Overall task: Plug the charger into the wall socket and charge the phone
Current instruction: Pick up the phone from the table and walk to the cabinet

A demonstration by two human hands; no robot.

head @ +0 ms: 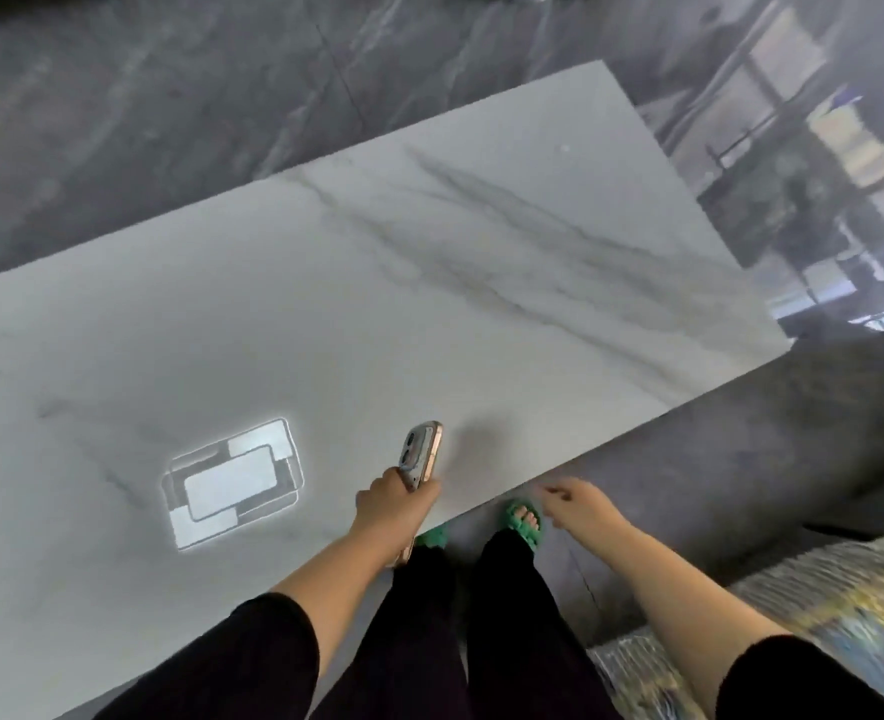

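The phone point(422, 456) is gripped at its lower end by the left hand point(389, 498), camera side up, tilted over the near edge of the worktop point(325, 314), probably so its charging port can be reached. The right hand point(580, 504) is loosely open and nothing is held in it, just beside the phone. No charger or socket is seen; 1 bright ceiling-light reflection point(232, 483) lies left of the phone.

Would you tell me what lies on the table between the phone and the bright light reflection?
Nothing: in the head view, bare table separates phone and reflection.
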